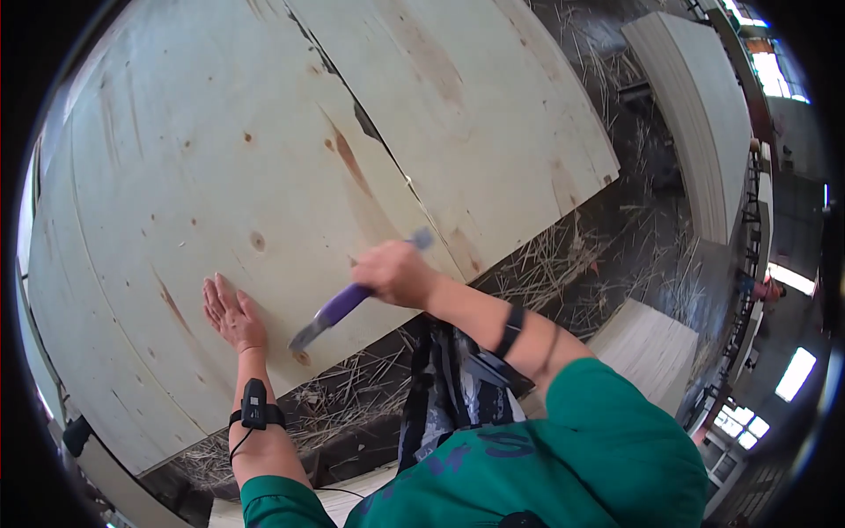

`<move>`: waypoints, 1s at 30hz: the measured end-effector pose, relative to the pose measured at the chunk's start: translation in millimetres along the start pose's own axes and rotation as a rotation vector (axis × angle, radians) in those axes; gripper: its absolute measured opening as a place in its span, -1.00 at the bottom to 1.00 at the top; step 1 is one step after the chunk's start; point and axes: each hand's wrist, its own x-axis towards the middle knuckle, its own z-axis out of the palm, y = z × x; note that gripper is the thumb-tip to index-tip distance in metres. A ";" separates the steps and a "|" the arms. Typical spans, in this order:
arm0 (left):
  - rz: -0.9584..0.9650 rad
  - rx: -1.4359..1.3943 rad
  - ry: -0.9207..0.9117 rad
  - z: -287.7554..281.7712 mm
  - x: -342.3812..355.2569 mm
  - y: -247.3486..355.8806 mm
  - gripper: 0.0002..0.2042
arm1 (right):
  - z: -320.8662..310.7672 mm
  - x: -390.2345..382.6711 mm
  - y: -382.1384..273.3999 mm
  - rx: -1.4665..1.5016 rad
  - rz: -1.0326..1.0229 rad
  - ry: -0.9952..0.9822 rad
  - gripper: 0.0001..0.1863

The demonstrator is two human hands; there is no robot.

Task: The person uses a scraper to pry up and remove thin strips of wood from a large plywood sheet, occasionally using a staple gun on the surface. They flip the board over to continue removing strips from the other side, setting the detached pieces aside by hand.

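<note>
My left hand (236,321) lies flat on a pale plywood veneer sheet (202,211), its fingers stretched out and holding nothing. To its right, my right hand (396,273) is wrapped round a purple-handled tool (345,304). A grey, flat end of the tool points toward the near edge of the sheet, and another grey end, smeared by motion, sticks out past my fist at the upper right. I cannot tell its exact kind. Beyond my right hand, a dark, ragged gap (365,121) runs between this sheet and a second sheet (493,114).
Wood splinters and strips (563,255) litter the dark floor along the near and right sides. A stack of plywood (682,123) stands at the far right, and a lower stack (647,348) is behind my right elbow. Another person (767,289) is far off at the right.
</note>
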 end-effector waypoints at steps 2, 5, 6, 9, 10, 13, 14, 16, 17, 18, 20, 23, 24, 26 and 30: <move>-0.006 0.000 0.021 1.0 -2.3 -2.7 -0.45 | 26.8 -1.6 13.7 -0.053 -0.081 -0.034 -0.88; 0.016 -0.005 0.019 4.1 -2.2 -3.2 -0.46 | 25.5 -1.1 27.3 -0.091 -0.121 -0.057 -0.87; 0.025 -0.011 0.024 4.6 -2.1 -3.9 -0.46 | 18.7 0.3 29.5 -0.069 -0.072 -0.041 -0.88; 0.015 -0.005 0.016 4.0 -5.9 -1.0 -0.46 | -23.2 23.5 22.8 0.173 0.205 0.229 -0.91; 0.009 -0.004 0.014 4.9 -7.0 -0.7 -0.47 | -48.4 23.6 24.5 0.131 0.373 0.292 -0.91; 0.006 0.000 0.017 3.6 -2.7 -1.8 -0.47 | -105.5 31.2 22.9 0.075 0.909 0.490 -0.81; 0.009 0.003 0.018 2.8 -2.1 -2.0 -0.47 | -103.3 27.5 25.3 0.071 0.905 0.490 -0.81; 0.008 0.000 0.019 -1.0 -3.0 -5.3 -0.47 | -83.6 2.3 38.2 -0.051 0.985 0.136 -0.75; 0.007 0.001 0.016 -1.4 -4.7 -6.7 -0.47 | -77.3 -4.4 42.1 -0.111 1.017 -0.045 -0.72; 0.007 0.003 0.013 -1.5 -6.8 -7.2 -0.47 | -71.4 -10.8 47.7 -0.113 1.016 -0.047 -0.72; 0.000 -0.005 0.022 -1.0 -5.5 -6.1 -0.47 | -59.7 -11.0 54.2 -0.202 0.923 -0.070 -0.73; -0.005 -0.018 0.040 1.5 -2.6 -2.3 -0.47 | -60.6 -20.4 58.0 -0.083 0.952 0.038 -0.74; -0.003 -0.014 0.044 1.4 -2.4 -2.1 -0.47 | -67.3 -20.9 56.2 0.084 1.019 0.152 -0.74; 0.004 -0.008 0.053 1.9 -0.5 1.2 -0.47 | -91.9 -22.0 59.0 0.374 1.119 0.491 -0.78; 0.002 -0.036 0.062 -3.8 1.8 1.6 -0.46 | -210.0 -13.6 39.3 0.465 1.071 0.742 -0.81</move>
